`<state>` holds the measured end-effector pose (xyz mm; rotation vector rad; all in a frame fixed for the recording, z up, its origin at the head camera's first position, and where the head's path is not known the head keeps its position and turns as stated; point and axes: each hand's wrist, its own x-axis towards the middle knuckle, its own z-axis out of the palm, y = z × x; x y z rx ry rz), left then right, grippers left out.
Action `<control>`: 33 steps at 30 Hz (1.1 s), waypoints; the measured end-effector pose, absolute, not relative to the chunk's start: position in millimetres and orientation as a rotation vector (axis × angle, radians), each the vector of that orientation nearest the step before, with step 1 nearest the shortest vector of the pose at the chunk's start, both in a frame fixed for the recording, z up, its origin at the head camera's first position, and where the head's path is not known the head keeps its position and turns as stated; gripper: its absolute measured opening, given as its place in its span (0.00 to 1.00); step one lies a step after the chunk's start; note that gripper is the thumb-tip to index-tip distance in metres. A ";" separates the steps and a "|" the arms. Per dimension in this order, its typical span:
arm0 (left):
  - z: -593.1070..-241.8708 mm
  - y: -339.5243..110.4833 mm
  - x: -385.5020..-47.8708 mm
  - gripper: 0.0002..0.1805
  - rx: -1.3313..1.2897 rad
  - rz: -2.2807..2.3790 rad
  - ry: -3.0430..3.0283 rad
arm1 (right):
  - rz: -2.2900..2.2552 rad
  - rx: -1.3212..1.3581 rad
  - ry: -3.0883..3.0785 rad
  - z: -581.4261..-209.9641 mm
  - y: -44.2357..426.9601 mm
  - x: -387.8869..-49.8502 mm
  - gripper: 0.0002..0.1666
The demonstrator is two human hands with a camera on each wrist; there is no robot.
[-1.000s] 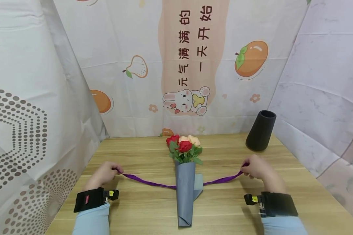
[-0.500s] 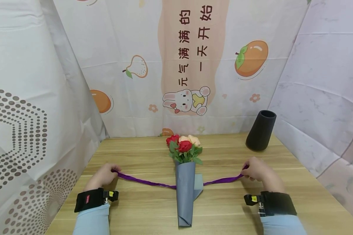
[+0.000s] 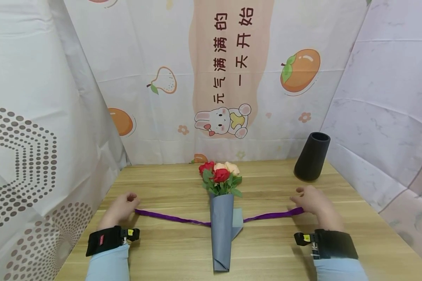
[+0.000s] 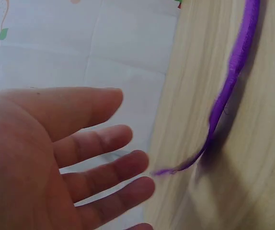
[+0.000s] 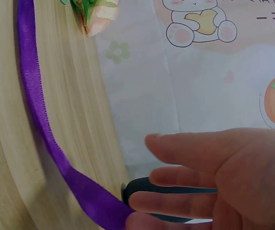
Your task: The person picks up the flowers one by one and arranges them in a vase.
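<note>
- We see the left hand (image 3: 121, 207) with loosely extended fingers, thumb apart; the right hand (image 3: 314, 203) looks alike.
- We find the purple ribbon (image 3: 172, 217) between both hands' fingers, its long axis crosswise, one end by each set of fingertips, its middle hidden beneath the bouquet (image 3: 222, 226).
- We see it satiny, thin and twisted by the left fingers, broader by the right; contact there we cannot tell.
- Midway between the hands, the grey-wrapped bouquet points its red and cream roses away from us, beyond the fingers.
</note>
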<state>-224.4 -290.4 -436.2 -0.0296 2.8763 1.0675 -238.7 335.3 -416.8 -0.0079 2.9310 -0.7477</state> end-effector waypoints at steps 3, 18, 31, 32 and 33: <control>-432.2 -290.0 -224.0 0.29 -0.041 1.093 2.894 | -0.777 0.001 2.974 -414.7 336.3 -237.4 0.37; -407.9 -279.0 -219.5 0.31 0.026 1.189 3.062 | -1.066 -0.060 3.234 -397.9 324.2 -232.7 0.35; -395.8 -264.1 -218.7 0.27 0.122 1.212 3.148 | -1.324 -0.161 3.159 -384.3 310.1 -225.6 0.40; -395.3 -262.4 -219.1 0.26 0.130 1.212 3.147 | -1.339 -0.165 3.138 -383.1 308.5 -224.8 0.40; -395.0 -260.8 -219.5 0.26 0.139 1.210 3.149 | -1.369 -0.174 3.106 -382.2 307.0 -224.2 0.41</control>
